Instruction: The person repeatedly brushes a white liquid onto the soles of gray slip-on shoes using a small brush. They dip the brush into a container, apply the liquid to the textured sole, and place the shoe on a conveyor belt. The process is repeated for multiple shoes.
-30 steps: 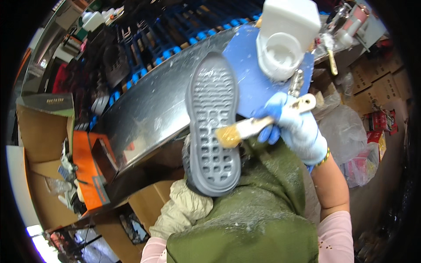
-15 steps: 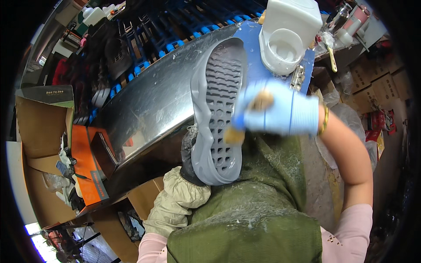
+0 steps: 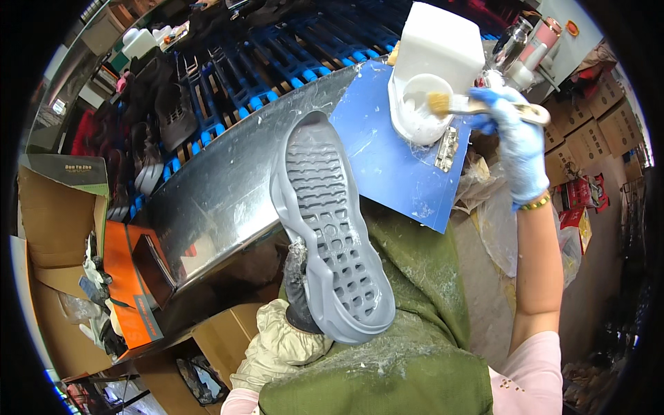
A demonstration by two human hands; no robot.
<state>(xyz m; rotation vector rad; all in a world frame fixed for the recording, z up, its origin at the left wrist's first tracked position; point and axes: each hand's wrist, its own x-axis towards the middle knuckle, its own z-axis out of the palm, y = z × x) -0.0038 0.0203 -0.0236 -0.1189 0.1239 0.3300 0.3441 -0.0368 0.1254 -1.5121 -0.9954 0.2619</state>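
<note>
A grey shoe sole (image 3: 319, 232) lies tilted with its inner, hollowed side up, its pattern of ridges and holes looking wet. My left hand (image 3: 297, 287), in a dark, residue-smeared glove, grips the sole from its left edge and underneath; most of its fingers are hidden. Up at the right, my right hand (image 3: 517, 149) in a light blue glove holds a brush (image 3: 470, 106) by its pale handle. The yellowish bristles are at the round mouth of a white plastic container (image 3: 443, 48); I cannot tell whether they touch the liquid.
The container stands on a blue board (image 3: 387, 152) beside a shiny metal tabletop (image 3: 214, 180). A blue-and-black roller conveyor (image 3: 277, 62) runs behind. Open cardboard (image 3: 62, 228) and orange boxes (image 3: 128, 252) sit at the left. Plastic bags (image 3: 494, 232) and stacked cartons (image 3: 581, 117) are at the right.
My right hand has taken the brush from the sole's right side up to the white container. The sole's lower end has swung right and nearer me, still in my left hand.
</note>
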